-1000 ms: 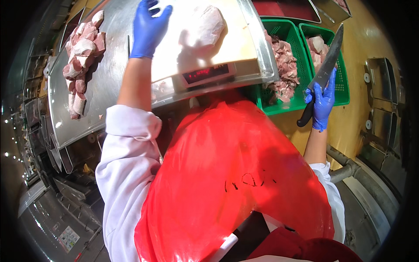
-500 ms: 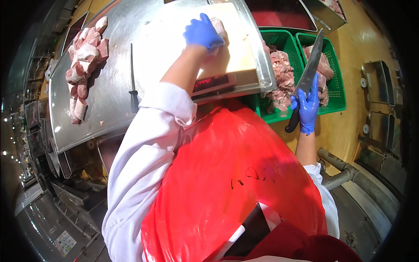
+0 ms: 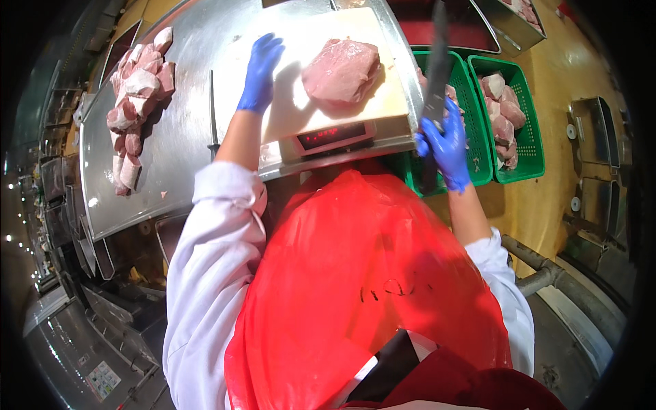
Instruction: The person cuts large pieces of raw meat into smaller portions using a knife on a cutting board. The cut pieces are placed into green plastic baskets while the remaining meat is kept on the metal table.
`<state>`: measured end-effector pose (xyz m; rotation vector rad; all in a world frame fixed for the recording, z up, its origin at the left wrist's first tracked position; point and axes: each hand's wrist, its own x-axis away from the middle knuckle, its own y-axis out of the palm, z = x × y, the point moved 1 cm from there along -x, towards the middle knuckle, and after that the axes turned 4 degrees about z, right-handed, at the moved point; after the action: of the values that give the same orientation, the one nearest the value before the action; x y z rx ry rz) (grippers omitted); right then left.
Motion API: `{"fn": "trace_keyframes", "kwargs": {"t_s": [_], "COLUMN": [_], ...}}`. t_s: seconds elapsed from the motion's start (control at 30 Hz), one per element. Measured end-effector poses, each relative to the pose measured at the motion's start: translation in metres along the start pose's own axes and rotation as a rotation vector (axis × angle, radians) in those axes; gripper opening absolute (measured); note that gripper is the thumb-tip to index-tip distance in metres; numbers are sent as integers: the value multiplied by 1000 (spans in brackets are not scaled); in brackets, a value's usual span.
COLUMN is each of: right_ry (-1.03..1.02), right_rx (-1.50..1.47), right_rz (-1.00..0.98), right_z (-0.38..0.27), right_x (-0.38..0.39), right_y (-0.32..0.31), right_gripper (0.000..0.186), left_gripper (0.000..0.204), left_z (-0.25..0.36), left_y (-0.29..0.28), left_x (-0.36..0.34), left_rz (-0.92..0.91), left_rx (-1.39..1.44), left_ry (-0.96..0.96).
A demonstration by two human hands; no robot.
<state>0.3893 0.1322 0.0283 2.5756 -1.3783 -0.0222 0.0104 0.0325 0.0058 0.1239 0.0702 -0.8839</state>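
A large piece of raw pink meat [image 3: 342,72] rests on the white cutting board [image 3: 391,102]. To its left, apart from it, my blue-gloved left hand [image 3: 261,74] is open, fingers stretched out and holding nothing. In my right hand [image 3: 447,147], also blue-gloved, is a large knife [image 3: 437,72], its dark blade pointing away from me beyond the board's right edge. The knife is a little blurred, and my fingers hide part of its handle. At the board's near edge sits a scale [image 3: 335,137] with a lit red display.
On the steel table [image 3: 178,198], a heap of cut meat [image 3: 141,92] lies at the left, and a sharpening steel [image 3: 212,109] lies nearer the board. Two green baskets, one left [image 3: 484,154] and one right [image 3: 535,164], hold meat. Metal pipes [image 3: 540,280] run at lower right.
My left hand has let go of the meat and moved left, uncovering it. My right hand has brought the knife leftward from above the baskets, the blade now more upright in the picture.
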Motion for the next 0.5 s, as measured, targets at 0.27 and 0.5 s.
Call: {"fn": "trace_keyframes", "kwargs": {"t_s": [0.27,0.5], "right_ry": [-58,-276], "right_rx": [42,680], "right_rz": [-308,-315], "right_z": [22,0], "right_x": [-131,-69], "right_y": [93,84], "right_gripper": [59,76], "left_gripper": [50,43], "left_z": [-20,-3], "left_y": [66,-27], "left_x": [45,42], "left_rz": [-216,340], "left_rx": [-494,-279], "left_ry": [452,138]}}
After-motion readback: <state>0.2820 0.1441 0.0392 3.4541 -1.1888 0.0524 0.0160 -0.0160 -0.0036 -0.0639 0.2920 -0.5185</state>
